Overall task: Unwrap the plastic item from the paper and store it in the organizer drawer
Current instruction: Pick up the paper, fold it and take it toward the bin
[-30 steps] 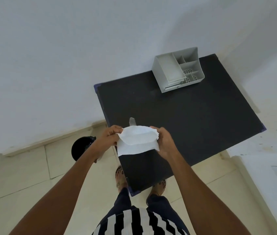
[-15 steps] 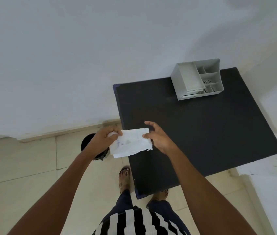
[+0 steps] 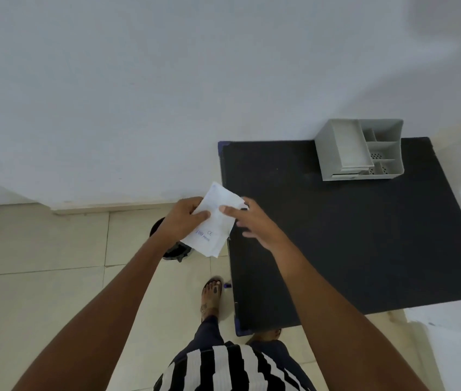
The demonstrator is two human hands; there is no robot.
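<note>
A white paper wrapper [image 3: 215, 221] with small blue print hangs in the air at the table's left edge, above the floor. My left hand [image 3: 184, 220] grips its left side, thumb on top. My right hand [image 3: 247, 218] is at its right side with fingers spread, the thumb tip touching the paper. The plastic item is not visible. A light grey desk organizer [image 3: 359, 149] stands at the back of the black table [image 3: 336, 235], with open compartments on top and a drawer slightly ajar at its front.
A black bin [image 3: 173, 249] stands on the tiled floor under my left hand. The white wall runs behind the table. My feet are at the table's front left corner. A white surface adjoins the table on the right.
The view has swung left. The paper has turned from level to slanted and moved left off the table. My right hand has loosened from a pinch to spread fingers.
</note>
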